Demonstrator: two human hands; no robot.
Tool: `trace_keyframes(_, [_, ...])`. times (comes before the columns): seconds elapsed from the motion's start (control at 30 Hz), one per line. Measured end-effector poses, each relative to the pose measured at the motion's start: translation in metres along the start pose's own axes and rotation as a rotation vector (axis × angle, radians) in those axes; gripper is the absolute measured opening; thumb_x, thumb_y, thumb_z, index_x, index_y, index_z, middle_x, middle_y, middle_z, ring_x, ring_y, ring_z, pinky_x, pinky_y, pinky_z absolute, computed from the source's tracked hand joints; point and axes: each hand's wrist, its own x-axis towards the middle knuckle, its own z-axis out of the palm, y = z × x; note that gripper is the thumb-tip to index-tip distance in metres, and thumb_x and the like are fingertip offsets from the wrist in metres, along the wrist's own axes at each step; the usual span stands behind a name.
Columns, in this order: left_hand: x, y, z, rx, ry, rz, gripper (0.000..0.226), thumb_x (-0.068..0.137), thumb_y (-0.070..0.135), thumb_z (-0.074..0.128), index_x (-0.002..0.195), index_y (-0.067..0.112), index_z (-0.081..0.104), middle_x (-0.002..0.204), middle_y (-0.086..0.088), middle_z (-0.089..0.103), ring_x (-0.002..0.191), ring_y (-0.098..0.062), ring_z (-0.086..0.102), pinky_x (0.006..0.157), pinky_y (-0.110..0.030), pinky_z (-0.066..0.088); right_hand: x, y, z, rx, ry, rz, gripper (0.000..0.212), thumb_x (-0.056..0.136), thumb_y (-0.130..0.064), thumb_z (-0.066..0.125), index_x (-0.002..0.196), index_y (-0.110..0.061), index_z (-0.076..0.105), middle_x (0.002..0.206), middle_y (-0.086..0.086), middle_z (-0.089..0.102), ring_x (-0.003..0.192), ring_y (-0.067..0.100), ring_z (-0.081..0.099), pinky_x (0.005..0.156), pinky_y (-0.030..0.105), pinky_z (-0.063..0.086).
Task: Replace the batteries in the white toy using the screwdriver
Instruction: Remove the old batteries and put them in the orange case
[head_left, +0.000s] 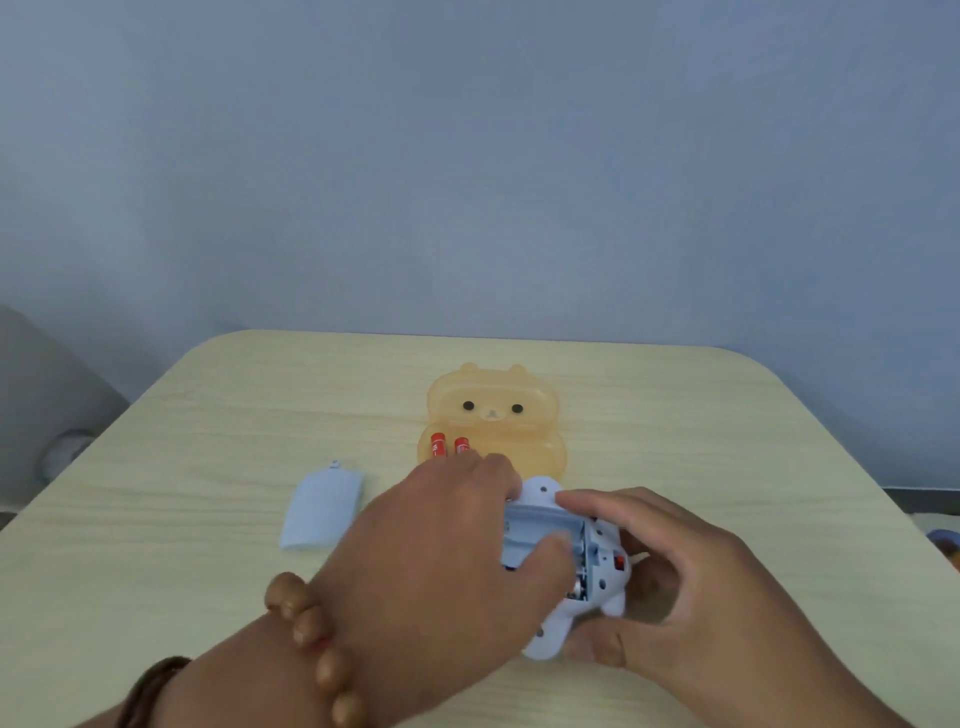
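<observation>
- Toy (540, 525), white moulded plastic, at the near middle of a pale wood-grain table (208, 415); underside up, battery bay open, long axis running away from the person.
- Left hand (441, 551) curls over its left side, thumb in the bay.
- Right hand (691, 582) grips its right side.
- Pale blue cover (322, 506) lies to the left.
- Orange translucent bear-shaped case (493, 410) just beyond holds two red batteries (439, 446).

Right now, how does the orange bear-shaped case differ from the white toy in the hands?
The orange case is translucent; the white toy is opaque. The case lies flat on the table, farther back; the toy is gripped by the left hand and right hand. The case holds two red batteries; the toy's open compartment is partly hidden by the left thumb, contents unclear. Both are small animal-shaped plastic things.
</observation>
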Motion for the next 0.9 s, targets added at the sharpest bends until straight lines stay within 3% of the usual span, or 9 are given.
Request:
trace_keyframes(0.1, [0.0,0.014,0.012,0.04,0.057,-0.016,0.038,0.078,0.065,0.045,0.096,0.033,0.034,0.089,0.018,0.041,0.085,-0.007,0.042,0.067,-0.022,0.037,-0.001,0.002,0.001,0.007,0.021,-0.024,0.078,0.049,-0.032,0.089,0.118,-0.054,0.063,0.118,-0.023,0.065,0.094,0.007,0.072,0.072,0.014,0.056])
trace_keyframes(0.2, [0.006,0.017,0.013,0.103,0.067,-0.037,0.043,0.077,0.066,0.048,0.094,0.031,0.03,0.087,0.018,0.036,0.086,-0.009,0.038,0.067,-0.022,0.031,-0.001,0.004,0.002,0.054,0.023,-0.033,0.077,0.047,-0.043,0.08,0.12,-0.055,0.06,0.121,-0.023,0.065,0.098,0.006,0.072,0.073,0.012,0.055])
trace_keyframes(0.4, [0.009,0.026,0.011,0.16,0.011,-0.057,0.044,0.075,0.065,0.043,0.09,0.028,0.026,0.09,0.015,0.036,0.089,-0.011,0.036,0.07,-0.024,0.032,0.002,0.021,0.009,0.062,0.082,-0.08,0.073,0.056,-0.027,0.08,0.12,-0.057,0.062,0.123,-0.016,0.067,0.108,0.012,0.071,0.089,0.04,0.06])
trace_keyframes(0.53, [0.011,0.028,0.012,0.145,0.002,-0.087,0.044,0.072,0.064,0.044,0.089,0.027,0.026,0.089,0.015,0.036,0.089,-0.011,0.036,0.07,-0.024,0.033,0.0,0.021,0.01,0.074,0.085,-0.078,0.075,0.051,-0.038,0.08,0.121,-0.058,0.06,0.122,-0.021,0.067,0.107,0.006,0.071,0.086,0.029,0.06])
trace_keyframes(0.77, [0.014,0.031,0.012,0.148,-0.004,-0.116,0.042,0.076,0.059,0.049,0.094,0.025,0.03,0.098,0.008,0.041,0.099,-0.015,0.038,0.078,-0.027,0.038,0.001,0.017,0.006,0.106,0.037,-0.062,0.078,0.048,-0.032,0.085,0.12,-0.055,0.063,0.122,-0.021,0.068,0.103,0.007,0.072,0.081,0.018,0.059])
trace_keyframes(0.9, [0.015,0.03,0.011,0.145,-0.01,-0.125,0.046,0.076,0.062,0.051,0.095,0.025,0.03,0.098,0.007,0.042,0.098,-0.016,0.039,0.074,-0.028,0.038,0.001,0.012,0.004,0.12,0.017,-0.054,0.08,0.044,-0.041,0.082,0.12,-0.055,0.062,0.122,-0.022,0.068,0.103,0.005,0.072,0.08,0.016,0.058])
